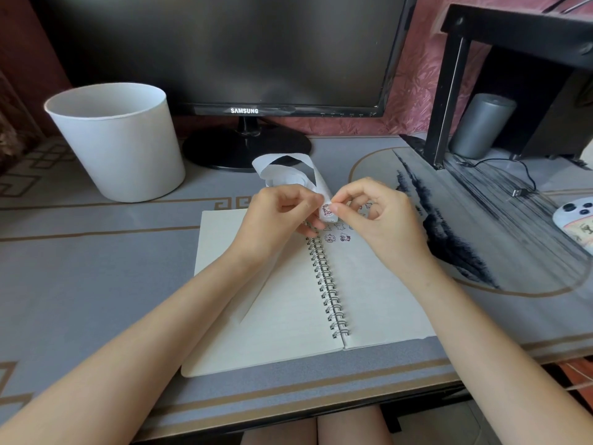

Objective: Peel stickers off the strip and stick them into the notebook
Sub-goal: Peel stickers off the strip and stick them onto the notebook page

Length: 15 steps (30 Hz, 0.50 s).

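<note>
On a grey patterned desk point(96, 284), an open spiral notebook point(272, 316) is laid flat. Above its top edge, a white, curling sticker strip point(322, 187) is gripped in the curled fingers of the left hand point(279, 216). Its end, bearing a small cartoon sticker point(326, 210), is pinched between thumb and forefinger of the right hand point(378, 216).

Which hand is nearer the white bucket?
Left. The left hand grips the sticker strip to the right of the white bucket; the right hand pinches it farther right.
</note>
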### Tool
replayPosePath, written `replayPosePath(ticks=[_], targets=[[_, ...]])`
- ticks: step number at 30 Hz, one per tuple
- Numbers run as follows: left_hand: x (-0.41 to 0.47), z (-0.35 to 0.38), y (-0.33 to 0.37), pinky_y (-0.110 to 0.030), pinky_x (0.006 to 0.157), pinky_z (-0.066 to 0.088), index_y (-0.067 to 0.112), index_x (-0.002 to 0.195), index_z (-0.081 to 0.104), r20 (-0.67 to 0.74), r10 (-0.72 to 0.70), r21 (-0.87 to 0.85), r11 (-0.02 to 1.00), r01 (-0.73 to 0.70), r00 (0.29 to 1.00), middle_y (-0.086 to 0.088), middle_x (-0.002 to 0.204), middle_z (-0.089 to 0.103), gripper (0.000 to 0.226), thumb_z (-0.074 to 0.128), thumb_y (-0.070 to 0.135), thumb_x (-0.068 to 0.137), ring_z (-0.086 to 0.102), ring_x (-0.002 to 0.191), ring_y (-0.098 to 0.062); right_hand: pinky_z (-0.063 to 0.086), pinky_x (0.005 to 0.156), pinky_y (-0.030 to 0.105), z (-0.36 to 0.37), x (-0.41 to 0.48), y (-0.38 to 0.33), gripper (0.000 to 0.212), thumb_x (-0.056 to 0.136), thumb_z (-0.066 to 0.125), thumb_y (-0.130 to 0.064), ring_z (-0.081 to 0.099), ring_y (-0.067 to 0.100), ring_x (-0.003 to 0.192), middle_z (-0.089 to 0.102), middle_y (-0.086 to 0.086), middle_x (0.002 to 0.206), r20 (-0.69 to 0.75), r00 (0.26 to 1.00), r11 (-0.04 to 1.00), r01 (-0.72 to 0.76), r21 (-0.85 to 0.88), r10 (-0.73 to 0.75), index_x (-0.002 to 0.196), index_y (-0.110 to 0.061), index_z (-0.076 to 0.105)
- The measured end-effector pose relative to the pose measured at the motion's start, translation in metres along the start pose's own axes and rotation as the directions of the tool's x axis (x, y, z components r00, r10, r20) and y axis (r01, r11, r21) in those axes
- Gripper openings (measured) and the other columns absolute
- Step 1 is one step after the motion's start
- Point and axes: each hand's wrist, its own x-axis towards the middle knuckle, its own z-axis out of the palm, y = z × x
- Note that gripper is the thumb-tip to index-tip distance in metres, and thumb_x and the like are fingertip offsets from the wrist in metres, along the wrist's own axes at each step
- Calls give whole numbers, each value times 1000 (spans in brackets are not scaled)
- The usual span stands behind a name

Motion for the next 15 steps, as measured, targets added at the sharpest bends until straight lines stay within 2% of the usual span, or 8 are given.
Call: replayPosePath(ticks=[5, 9, 11, 15], targets=[[-1, -1, 0, -28, 65, 57, 0, 81, 68, -13, -24, -4, 1000, 24, 1000, -10, 68, 67, 21, 57, 10, 94, 69, 68, -20, 35, 63, 8, 1, 3, 6, 3, 81, 72, -12, 55, 2, 72, 63, -7, 93, 28, 997, 998, 65, -3, -65, 81, -11, 69], [-1, 1, 2, -28, 63, 58, 0, 80, 68, -20, -27, -11, 1000, 27, 999, -9, 68, 67, 20, 57, 10, 94, 68, 66, -18, 35, 64, 5, 0, 2, 6, 3, 80, 72, -10, 53, -5, 68, 60, -5, 100, 44, 995, 996, 89, -5, -89, 82, -11, 70], [-1, 0, 3, -26, 61, 57, 2, 79, 68, -27, -25, -17, 1000, 24, 999, -6, 67, 67, 20, 57, 10, 94, 67, 65, -16, 35, 65, 7, -2, 2, 6, 3, 81, 72, -11, 53, -4, 73, 59, -5, 100, 54, 993, 995, 100, 15, -101, 82, -13, 70], [-1, -2, 4, -25, 59, 56, 0, 78, 66, -58, -15, -28, 1000, 13, 998, -8, 68, 66, 23, 55, 9, 95, 65, 62, -13, 36, 61, 22, -3, 1, 0, 9, 82, 69, -10, 55, 7, 80, 61, -6, 92, 55, 987, 983, 145, 114, -152, 80, -18, 67]])
